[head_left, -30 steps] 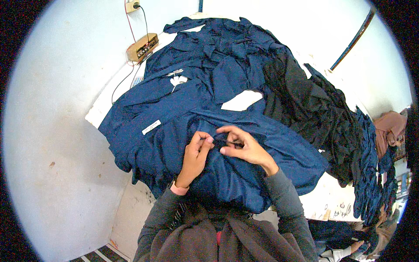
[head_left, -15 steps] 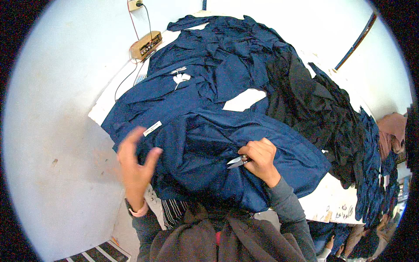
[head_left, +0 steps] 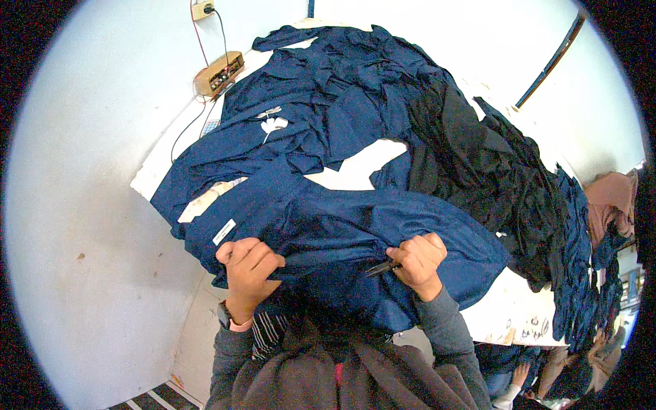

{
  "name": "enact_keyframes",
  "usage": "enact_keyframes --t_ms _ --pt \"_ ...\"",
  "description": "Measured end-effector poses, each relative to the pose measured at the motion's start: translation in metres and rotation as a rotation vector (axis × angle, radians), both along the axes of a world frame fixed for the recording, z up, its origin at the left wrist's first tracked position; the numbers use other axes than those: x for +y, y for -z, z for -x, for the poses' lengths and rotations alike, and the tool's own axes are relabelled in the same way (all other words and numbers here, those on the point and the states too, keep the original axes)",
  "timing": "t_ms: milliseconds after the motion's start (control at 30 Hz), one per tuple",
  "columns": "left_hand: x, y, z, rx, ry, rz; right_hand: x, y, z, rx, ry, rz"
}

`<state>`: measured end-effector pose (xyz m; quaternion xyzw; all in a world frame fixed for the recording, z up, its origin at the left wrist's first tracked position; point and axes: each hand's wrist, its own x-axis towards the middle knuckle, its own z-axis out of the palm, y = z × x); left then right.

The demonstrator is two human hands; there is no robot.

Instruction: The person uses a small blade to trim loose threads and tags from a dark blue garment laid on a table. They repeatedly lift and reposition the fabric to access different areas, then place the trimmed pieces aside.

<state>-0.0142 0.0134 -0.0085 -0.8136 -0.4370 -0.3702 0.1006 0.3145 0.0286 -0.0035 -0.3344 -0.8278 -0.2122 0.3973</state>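
Note:
A navy garment (head_left: 321, 232) lies spread over the near edge of the table in front of me, with a small white label (head_left: 223, 232) on its left part. My left hand (head_left: 250, 271) is closed on the cloth just below that label, fingers curled over a fold. In my right hand (head_left: 419, 263) is a pair of thread snips (head_left: 380, 268). Their dark blades point left, low over the garment. The fingers of this hand are closed and rest against the cloth; whether they also pinch some of it, I cannot tell.
More navy garments (head_left: 335, 82) are heaped across the white table (head_left: 512, 311), with black ones (head_left: 471, 157) to the right. White tags (head_left: 275, 126) lie on the heap. A brown box with wires (head_left: 220, 74) stands by the left wall. Another person's hand (head_left: 521, 374) shows at lower right.
My left hand, open and raised at the left before, has come down rightward and taken hold of the garment. The cloth is pulled nearer, baring white table beyond it. The snips have tilted.

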Motion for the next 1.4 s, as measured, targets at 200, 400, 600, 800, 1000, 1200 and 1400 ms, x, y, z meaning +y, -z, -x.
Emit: enact_keyframes --t_ms 200,400,600,800,1000,1200,1400 --pt "-0.017 0.015 0.031 0.069 -0.028 0.003 -0.011 -0.006 -0.014 -0.11 0.066 -0.065" --pt "-0.024 0.024 0.043 0.21 -0.112 -0.165 -0.014 -0.009 -0.022 -0.132 0.11 -0.068" --pt "-0.033 0.018 0.036 0.179 -0.203 -0.221 -0.01 -0.007 -0.024 -0.146 0.138 -0.067" --pt "-0.028 0.012 0.029 0.059 -0.173 -0.13 -0.006 -0.002 -0.028 -0.138 0.185 -0.034" --pt "-0.002 0.0 -0.003 -0.462 0.23 0.339 0.004 -0.001 -0.013 0.172 0.372 0.666" --pt "-0.016 0.018 -0.02 -1.115 0.417 0.839 -0.006 -0.035 0.034 0.575 -0.088 1.04" --pt "-0.02 0.013 -0.029 -1.23 0.48 0.98 -0.01 -0.054 0.087 0.402 -0.302 1.139"
